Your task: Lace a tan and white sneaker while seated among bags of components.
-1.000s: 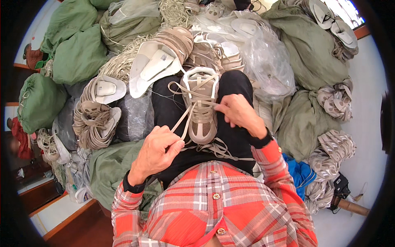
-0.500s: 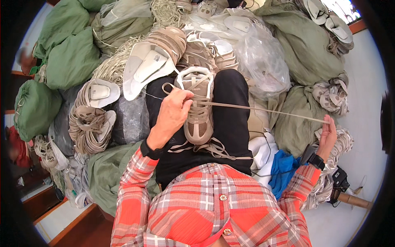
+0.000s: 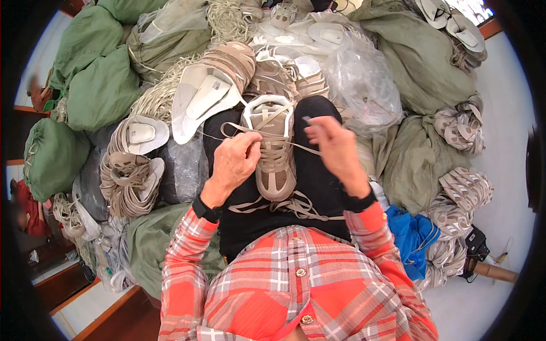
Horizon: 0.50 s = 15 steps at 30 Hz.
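Observation:
A brown and beige sneaker point(image 3: 276, 165) rests between my black-trousered legs, its toe toward me. A flat beige shoelace point(image 3: 305, 149) is threaded through its eyelets. My left hand point(image 3: 234, 163) is at the shoe's left side, thumb and forefinger pinched on the lace, with a loop standing above the fingers. To the right of the shoe, my right hand point(image 3: 335, 146) is raised with its fingers drawn together on the lace; they are slightly blurred. A short pale tip shows at its fingertips. More loose laces point(image 3: 301, 207) lie across my lap below the toe.
Stacked shoe uppers point(image 3: 133, 170) and a white-lined stack point(image 3: 207, 99) lie at the left. Green cloth sacks point(image 3: 102, 85) and a clear plastic bag point(image 3: 364, 79) crowd the far side. A blue cloth point(image 3: 409, 236) and more uppers point(image 3: 463, 190) sit at the right.
My right hand has come from far right back beside the shoe, and the lace it had pulled taut is now short between shoe and hand. My left hand stays by the shoe.

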Motion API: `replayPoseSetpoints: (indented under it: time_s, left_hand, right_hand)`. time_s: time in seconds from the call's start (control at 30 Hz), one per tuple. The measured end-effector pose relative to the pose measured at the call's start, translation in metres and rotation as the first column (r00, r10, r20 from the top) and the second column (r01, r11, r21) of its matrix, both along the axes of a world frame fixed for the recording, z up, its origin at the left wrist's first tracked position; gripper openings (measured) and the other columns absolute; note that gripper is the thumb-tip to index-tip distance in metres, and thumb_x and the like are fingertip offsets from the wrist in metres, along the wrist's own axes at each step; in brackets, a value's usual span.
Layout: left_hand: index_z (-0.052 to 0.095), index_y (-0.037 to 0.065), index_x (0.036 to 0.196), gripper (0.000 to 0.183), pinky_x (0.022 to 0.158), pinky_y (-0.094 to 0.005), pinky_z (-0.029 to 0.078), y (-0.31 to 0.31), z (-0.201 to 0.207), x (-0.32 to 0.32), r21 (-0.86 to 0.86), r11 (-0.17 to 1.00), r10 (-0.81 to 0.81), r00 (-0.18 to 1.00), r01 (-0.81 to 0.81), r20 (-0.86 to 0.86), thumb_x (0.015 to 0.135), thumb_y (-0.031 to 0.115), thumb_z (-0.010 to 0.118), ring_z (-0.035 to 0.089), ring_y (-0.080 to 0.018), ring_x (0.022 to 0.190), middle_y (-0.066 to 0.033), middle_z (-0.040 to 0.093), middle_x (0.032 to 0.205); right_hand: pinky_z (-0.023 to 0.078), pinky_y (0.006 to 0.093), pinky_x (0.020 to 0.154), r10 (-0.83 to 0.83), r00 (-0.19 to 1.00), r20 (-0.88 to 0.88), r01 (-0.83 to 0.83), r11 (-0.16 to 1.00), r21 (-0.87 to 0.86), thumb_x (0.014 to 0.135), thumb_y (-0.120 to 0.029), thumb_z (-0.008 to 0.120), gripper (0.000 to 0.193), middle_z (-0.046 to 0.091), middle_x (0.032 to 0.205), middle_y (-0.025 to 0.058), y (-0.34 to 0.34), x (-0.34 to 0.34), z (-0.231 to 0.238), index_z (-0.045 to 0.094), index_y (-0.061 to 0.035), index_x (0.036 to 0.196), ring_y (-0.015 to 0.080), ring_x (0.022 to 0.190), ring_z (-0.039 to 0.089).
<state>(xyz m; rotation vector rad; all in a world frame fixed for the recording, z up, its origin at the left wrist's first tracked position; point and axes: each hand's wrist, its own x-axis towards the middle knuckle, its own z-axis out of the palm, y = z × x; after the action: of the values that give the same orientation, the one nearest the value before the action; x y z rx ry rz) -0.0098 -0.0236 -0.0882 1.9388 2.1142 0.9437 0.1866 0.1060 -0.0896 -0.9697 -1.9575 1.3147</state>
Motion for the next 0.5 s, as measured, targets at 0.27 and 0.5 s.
replayPoseSetpoints:
  time_s: [0.27, 0.5]
  left_hand:
    - [0.053, 0.01, 0.108, 0.023, 0.051, -0.0426, 0.048, 0.007, 0.003, 0.03, -0.176, 0.984, 0.034, 0.987, -0.006, 0.159, 0.086, 0.014, 0.059, 0.063, -0.0337, 0.058, -0.0161, 0.061, 0.061]
    - [0.051, 0.008, 0.11, 0.025, 0.054, -0.0466, 0.048, 0.01, 0.005, 0.035, -0.308, 0.951, 0.066, 0.974, 0.003, 0.215, 0.087, 0.015, 0.057, 0.062, -0.0389, 0.062, -0.0203, 0.061, 0.063]
  right_hand:
    - [0.049, 0.0447, 0.06, 0.127, 0.968, 0.218, -0.151, 0.983, 0.1, 0.087, -0.008, 0.055, 0.01, 0.06, 0.073, 0.0248, -0.027, -0.009, -0.009, 0.058, 0.0019, 0.088, 0.0419, 0.071, 0.061]
    - [0.049, 0.0465, 0.06, 0.038, 0.951, 0.307, -0.112, 0.968, 0.226, 0.085, -0.007, 0.055, 0.009, 0.06, 0.07, 0.0228, -0.031, -0.022, -0.016, 0.052, 0.0009, 0.082, 0.0407, 0.069, 0.061]
